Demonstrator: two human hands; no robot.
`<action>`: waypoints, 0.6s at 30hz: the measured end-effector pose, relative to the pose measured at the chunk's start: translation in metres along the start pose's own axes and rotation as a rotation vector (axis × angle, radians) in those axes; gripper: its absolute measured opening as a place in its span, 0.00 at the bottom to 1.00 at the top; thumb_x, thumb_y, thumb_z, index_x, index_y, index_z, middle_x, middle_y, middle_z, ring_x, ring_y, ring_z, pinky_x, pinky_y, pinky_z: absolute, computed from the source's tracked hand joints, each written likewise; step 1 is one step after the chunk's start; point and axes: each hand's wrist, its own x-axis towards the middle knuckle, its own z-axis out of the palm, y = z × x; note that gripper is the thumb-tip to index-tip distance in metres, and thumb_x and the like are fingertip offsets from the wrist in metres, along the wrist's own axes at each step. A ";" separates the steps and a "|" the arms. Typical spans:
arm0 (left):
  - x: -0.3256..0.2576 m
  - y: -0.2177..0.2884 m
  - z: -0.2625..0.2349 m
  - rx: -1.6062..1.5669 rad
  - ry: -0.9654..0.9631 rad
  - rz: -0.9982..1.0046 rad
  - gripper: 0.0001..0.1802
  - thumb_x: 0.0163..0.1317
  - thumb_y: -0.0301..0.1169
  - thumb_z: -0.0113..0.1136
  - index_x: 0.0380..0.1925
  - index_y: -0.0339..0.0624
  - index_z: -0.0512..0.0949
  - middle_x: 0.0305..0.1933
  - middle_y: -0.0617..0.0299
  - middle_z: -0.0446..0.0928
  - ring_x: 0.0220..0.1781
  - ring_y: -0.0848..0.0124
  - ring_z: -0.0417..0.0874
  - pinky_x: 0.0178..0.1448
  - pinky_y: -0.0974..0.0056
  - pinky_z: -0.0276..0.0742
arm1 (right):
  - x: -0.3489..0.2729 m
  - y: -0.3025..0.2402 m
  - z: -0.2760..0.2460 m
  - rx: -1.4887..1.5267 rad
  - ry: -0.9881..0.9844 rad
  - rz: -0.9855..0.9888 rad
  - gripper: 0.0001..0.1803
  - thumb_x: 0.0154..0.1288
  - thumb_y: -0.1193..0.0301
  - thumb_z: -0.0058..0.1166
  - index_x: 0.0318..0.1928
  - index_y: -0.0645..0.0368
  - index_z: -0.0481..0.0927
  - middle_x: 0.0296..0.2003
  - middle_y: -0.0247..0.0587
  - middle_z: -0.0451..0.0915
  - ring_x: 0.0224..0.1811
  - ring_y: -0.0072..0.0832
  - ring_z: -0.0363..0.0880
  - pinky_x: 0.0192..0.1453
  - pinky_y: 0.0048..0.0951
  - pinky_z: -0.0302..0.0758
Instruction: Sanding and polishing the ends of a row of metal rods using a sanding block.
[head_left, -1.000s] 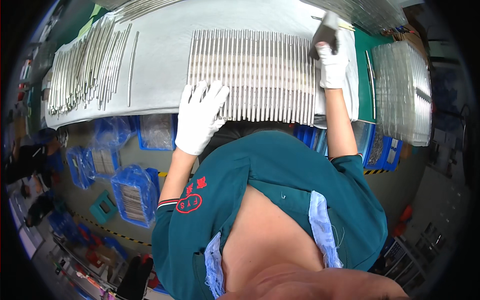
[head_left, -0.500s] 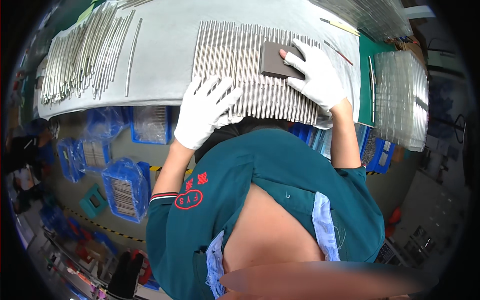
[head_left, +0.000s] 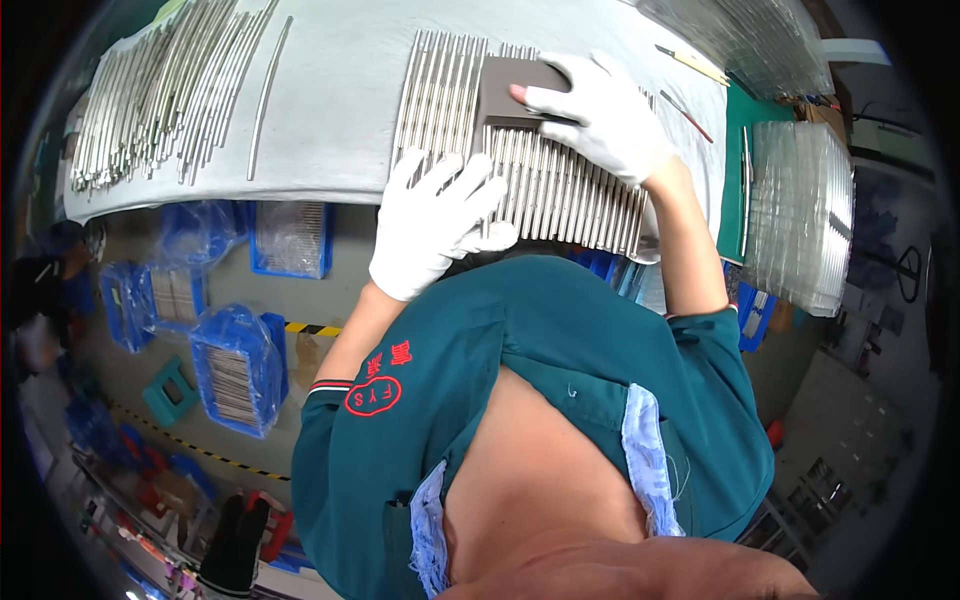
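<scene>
A row of slim silver metal bars [head_left: 560,185] lies side by side on a grey cloth-covered table [head_left: 330,120]. My left hand [head_left: 432,222], in a white glove, presses flat with spread fingers on the near ends of the bars. My right hand [head_left: 605,115], also gloved, holds a brown abrasive pad [head_left: 515,92] flat on top of the bars near their far ends.
A loose pile of more metal bars [head_left: 160,95] lies at the table's left. Stacked clear trays [head_left: 800,215] stand at the right beside a green mat [head_left: 742,170]. Blue bins [head_left: 235,370] with wrapped parts sit on the floor below the table.
My right hand came from the table's far right corner, took up the brown pad and slid it leftward across the bars. My left hand stayed pressed on the bars.
</scene>
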 end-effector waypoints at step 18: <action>0.004 0.004 0.000 -0.070 0.127 -0.064 0.24 0.51 0.53 0.63 0.39 0.46 0.80 0.43 0.63 0.78 0.44 0.67 0.79 0.54 0.52 0.69 | 0.029 -0.030 0.002 0.038 0.045 0.109 0.21 0.64 0.56 0.55 0.58 0.33 0.79 0.56 0.47 0.74 0.57 0.40 0.73 0.65 0.40 0.63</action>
